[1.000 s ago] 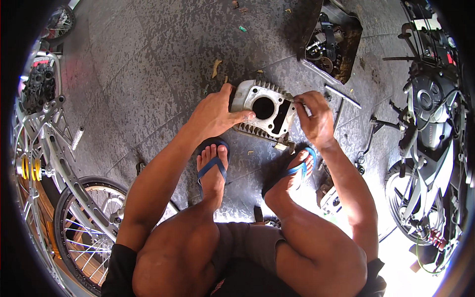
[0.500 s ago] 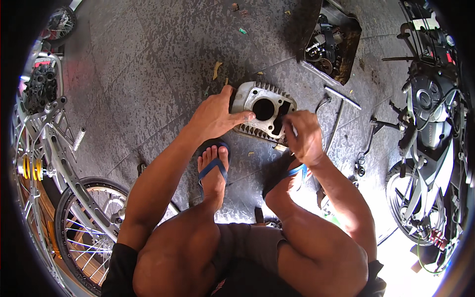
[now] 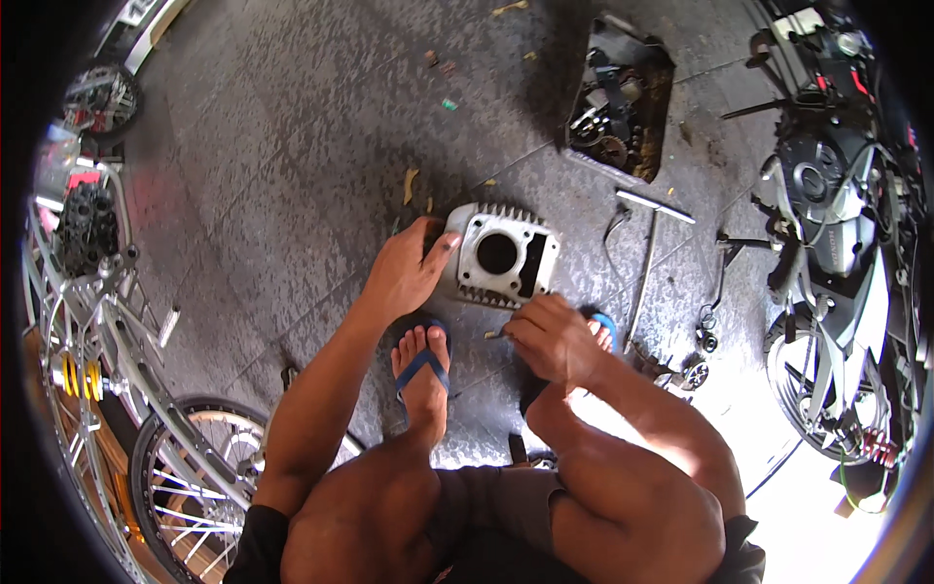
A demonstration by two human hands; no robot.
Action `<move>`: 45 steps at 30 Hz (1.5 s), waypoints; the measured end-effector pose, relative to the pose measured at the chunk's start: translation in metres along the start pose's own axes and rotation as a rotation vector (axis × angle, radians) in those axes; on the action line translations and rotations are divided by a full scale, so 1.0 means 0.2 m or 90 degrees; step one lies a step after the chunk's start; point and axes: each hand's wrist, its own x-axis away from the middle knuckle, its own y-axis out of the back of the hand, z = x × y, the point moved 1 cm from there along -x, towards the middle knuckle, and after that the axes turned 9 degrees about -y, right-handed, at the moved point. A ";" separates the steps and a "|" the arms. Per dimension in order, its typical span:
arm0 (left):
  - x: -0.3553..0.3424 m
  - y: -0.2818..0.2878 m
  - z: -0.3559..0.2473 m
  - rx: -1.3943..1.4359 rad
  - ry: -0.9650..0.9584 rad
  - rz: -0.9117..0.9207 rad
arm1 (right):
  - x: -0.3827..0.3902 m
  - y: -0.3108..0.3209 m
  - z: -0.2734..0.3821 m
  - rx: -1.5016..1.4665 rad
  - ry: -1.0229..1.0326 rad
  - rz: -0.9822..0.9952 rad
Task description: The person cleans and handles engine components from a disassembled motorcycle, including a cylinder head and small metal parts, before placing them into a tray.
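A grey finned engine cylinder (image 3: 474,255) lies on the floor in front of my feet, its flat face up. That face shows a round bore, a dark oblong slot on the right and several small bolt holes. My left hand (image 3: 407,268) grips its left side, thumb on the upper edge and fingers partly hidden behind. My right hand (image 3: 556,341) is just off its near right corner, fingers curled together. A small dark tip shows at those fingers, but I cannot make out what they hold. A yellowish scrap (image 3: 490,336) lies beside them.
An open metal box (image 3: 659,117) of greasy engine parts stands far right of the cylinder. Nearer lies a T-handle wrench (image 3: 646,263). A motorcycle (image 3: 827,224) stands at the right; a silver frame (image 3: 146,341) and a spoked wheel (image 3: 146,477) at the left.
My right hand has come from the cylinder's right side near the slot to its near corner, closer to me. The left hand keeps its grip. The whole view has shifted slightly.
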 end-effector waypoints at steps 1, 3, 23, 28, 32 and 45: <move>0.00 -0.01 0.01 0.005 -0.016 -0.049 | 0.00 0.02 0.01 -0.048 -0.039 -0.040; 0.01 -0.02 0.02 -0.028 -0.045 -0.093 | 0.01 0.05 0.04 -0.275 -0.314 -0.109; 0.15 -0.55 -0.52 0.346 -0.006 0.120 | 0.14 0.15 -0.07 -1.050 -0.550 -0.418; 0.11 -0.61 -0.50 0.338 -0.007 0.139 | 0.18 0.15 -0.10 -0.987 -0.575 -0.425; 0.09 -0.62 -0.54 0.322 0.004 0.152 | 0.18 0.18 -0.08 -0.954 -0.612 -0.419; 0.10 -0.60 -0.57 0.457 0.000 0.192 | 0.20 0.25 -0.15 -0.845 -0.697 -0.231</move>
